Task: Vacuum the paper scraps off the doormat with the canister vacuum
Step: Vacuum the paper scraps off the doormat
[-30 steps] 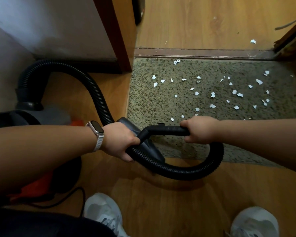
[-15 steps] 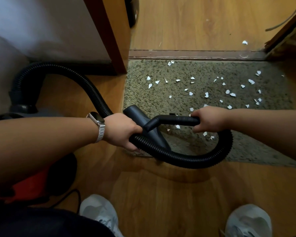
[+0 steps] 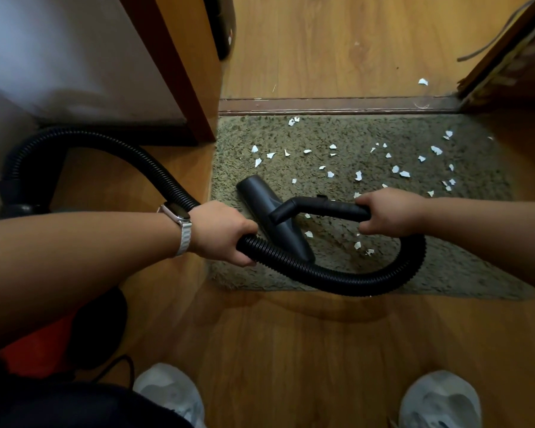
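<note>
With the right grip [image 3: 389, 213] wrapped round the handle [image 3: 328, 208] and the left grip [image 3: 223, 231] clasping the hose [image 3: 337, 278], press the nozzle [image 3: 269, 211] flat on the doormat [image 3: 464, 273] and sweep slowly toward the scraps [image 3: 358, 175] at two o'clock.

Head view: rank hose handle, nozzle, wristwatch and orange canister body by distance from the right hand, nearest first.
1. hose handle: gripped by the right hand.
2. nozzle: on the left part of the doormat.
3. wristwatch: on the left wrist.
4. orange canister body: lower left, on the floor.
</note>
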`<act>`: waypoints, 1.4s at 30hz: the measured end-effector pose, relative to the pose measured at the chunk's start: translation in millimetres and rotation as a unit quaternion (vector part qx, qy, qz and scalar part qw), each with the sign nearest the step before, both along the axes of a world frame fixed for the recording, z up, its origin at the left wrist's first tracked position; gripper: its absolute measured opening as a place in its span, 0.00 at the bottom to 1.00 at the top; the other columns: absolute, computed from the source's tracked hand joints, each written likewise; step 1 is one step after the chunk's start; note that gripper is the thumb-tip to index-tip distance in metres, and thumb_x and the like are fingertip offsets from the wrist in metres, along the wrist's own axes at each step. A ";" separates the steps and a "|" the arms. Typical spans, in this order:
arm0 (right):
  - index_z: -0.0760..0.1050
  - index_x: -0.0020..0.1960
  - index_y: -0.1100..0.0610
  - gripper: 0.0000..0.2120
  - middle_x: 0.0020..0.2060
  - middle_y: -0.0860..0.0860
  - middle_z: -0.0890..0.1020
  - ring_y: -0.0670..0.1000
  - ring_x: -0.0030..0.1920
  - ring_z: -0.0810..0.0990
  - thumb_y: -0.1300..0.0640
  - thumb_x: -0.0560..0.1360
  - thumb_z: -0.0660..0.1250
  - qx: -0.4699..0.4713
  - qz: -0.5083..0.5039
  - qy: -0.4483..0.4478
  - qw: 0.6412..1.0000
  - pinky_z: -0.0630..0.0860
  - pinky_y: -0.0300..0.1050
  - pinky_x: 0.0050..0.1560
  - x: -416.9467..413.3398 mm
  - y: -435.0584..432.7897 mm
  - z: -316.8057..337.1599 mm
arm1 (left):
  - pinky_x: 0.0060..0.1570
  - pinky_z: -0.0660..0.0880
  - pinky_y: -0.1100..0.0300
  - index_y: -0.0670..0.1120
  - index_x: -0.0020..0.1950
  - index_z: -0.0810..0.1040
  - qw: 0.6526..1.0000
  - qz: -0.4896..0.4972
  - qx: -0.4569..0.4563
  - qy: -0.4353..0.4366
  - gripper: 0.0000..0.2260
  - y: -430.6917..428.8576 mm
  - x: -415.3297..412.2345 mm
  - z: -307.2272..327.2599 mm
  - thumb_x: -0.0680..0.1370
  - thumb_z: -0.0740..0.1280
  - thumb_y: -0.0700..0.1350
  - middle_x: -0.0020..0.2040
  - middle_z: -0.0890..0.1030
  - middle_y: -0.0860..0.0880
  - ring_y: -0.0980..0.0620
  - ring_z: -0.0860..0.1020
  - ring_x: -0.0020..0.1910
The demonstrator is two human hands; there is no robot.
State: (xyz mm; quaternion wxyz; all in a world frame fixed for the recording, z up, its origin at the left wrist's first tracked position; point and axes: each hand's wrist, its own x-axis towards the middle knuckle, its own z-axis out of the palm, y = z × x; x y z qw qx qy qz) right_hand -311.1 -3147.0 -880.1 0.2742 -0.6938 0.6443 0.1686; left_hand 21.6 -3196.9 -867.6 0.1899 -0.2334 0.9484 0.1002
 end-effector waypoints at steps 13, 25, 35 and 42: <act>0.73 0.46 0.51 0.10 0.33 0.46 0.75 0.53 0.39 0.77 0.47 0.72 0.70 -0.014 0.004 -0.018 1.000 0.71 0.44 0.38 -23.2 2.1 -11.3 | 0.35 0.75 0.59 0.55 0.42 0.69 0.998 0.005 -0.023 0.056 0.18 -2.3 -33.2 -1.0 0.72 0.63 0.69 0.36 0.80 0.54 0.53 0.79 0.35; 0.69 0.52 0.48 0.10 0.37 0.47 0.75 0.53 0.39 0.74 0.47 0.74 0.67 -0.055 0.054 -0.053 0.996 0.69 0.45 0.38 -48.1 5.6 -40.4 | 0.35 0.77 0.58 0.52 0.45 0.78 0.996 0.001 -0.003 0.092 0.20 3.6 -58.3 -19.1 0.72 0.62 0.68 0.36 0.80 0.53 0.53 0.79 0.34; 0.78 0.48 0.48 0.08 0.33 0.46 0.79 0.49 0.37 0.79 0.49 0.70 0.71 -0.042 -0.102 -0.121 0.986 0.75 0.44 0.40 -51.4 -5.8 -44.8 | 0.34 0.76 0.59 0.54 0.43 0.78 0.992 0.014 0.008 0.121 0.22 17.9 -39.0 -21.0 0.70 0.59 0.70 0.33 0.80 0.54 0.52 0.79 0.32; 0.76 0.48 0.46 0.08 0.33 0.46 0.79 0.50 0.37 0.78 0.47 0.71 0.69 -0.058 -0.013 -0.052 0.997 0.74 0.45 0.36 -58.6 -2.2 -35.5 | 0.32 0.70 0.62 0.53 0.43 0.78 0.993 0.007 0.010 0.114 0.23 13.9 -52.4 -18.5 0.71 0.58 0.70 0.34 0.79 0.55 0.54 0.79 0.33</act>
